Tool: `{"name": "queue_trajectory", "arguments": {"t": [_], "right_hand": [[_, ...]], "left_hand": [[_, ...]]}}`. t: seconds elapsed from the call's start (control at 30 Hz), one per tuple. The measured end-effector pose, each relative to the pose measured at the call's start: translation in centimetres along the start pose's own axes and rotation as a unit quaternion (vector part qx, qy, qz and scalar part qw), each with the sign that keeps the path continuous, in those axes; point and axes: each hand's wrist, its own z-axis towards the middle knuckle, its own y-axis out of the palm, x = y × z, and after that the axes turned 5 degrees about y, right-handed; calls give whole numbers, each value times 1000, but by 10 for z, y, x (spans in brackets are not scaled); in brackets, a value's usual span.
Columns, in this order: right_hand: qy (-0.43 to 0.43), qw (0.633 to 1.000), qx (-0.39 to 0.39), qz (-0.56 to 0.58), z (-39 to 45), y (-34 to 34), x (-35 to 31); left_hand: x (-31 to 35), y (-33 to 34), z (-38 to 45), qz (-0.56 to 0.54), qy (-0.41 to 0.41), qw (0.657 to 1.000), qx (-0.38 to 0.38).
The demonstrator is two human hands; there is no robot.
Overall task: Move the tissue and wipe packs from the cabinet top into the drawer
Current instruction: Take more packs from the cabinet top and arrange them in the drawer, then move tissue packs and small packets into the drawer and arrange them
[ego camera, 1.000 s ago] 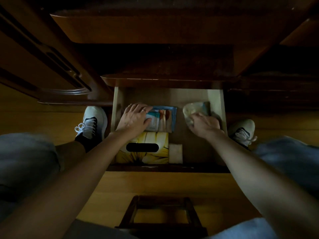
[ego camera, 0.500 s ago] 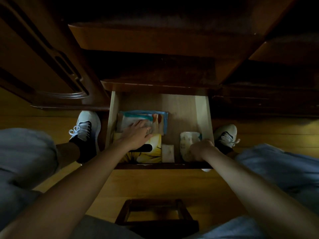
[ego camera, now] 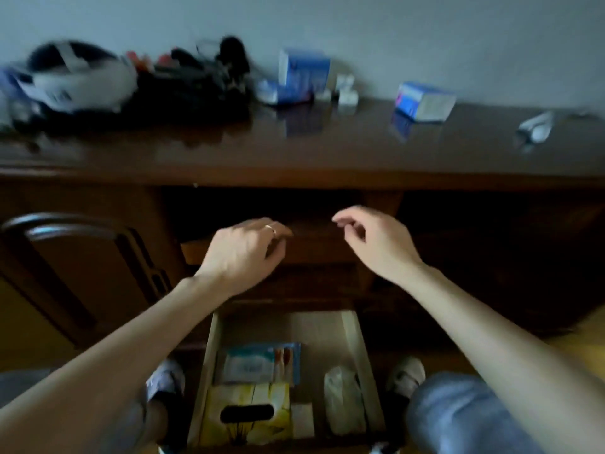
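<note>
Both hands, left (ego camera: 244, 253) and right (ego camera: 376, 244), empty and loosely spread above the stocked drawer (ego camera: 352, 326); likely next: packs (ego camera: 425, 101) on the counter (ego camera: 327, 149) beyond.

Left hand (ego camera: 244, 253) and right hand (ego camera: 376, 244) lifted empty out of drawer (ego camera: 352, 326); blue wipe pack (ego camera: 262, 363) and clear pack (ego camera: 343, 399) released inside.

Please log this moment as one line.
left hand: empty, raised | right hand: empty, raised | pale wooden drawer: open | blue-white carton: on cabinet top
</note>
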Motion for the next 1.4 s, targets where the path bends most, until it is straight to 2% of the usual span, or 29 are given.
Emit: {"name": "queue_trajectory", "arguments": {"t": [0.07,0.1,0.17,0.23,0.27,0.3,0.4,0.47,0.6,0.8,1.03,1.17,1.23,1.4], "right_hand": [[-57,994,88,-29,43,-38,-11],[-71,991,91,-63,64,-52,-14],[-24,991,7,-132,101,-70,-14],[68,980,-106,-154,122,-74,-9],[91,973,-133,-163,128,-71,-7],[84,970,-127,-187,133,-67,-4],[12,959,-40,-282,159,-62,-2],[3,951,-47,-305,186,-62,-2],[24,953,-105,-285,236,-48,2],[50,970,-48,-233,325,1,32],[132,951,-7,-279,449,48,100],[195,942,-87,-260,508,61,136],[206,949,-94,-221,524,74,144],[186,951,-104,-223,518,89,141]], "left_hand": [[-4,-38,38,6,7,997,80],[-8,-52,57,12,-2,994,105],[-18,-69,90,21,-30,993,115],[-31,-73,117,23,-58,995,82],[-39,-71,129,24,-71,995,60],[-48,-67,141,27,-82,996,36],[-75,-50,174,40,-110,993,-24],[-94,-37,199,38,-133,989,-45],[-128,-7,253,30,-176,982,-65],[-173,53,328,50,-179,977,-105],[-228,121,369,104,-219,966,-85],[-237,138,381,132,-203,970,-28],[-239,143,384,141,-196,970,-23],[-241,140,382,140,-179,973,-40]]}}
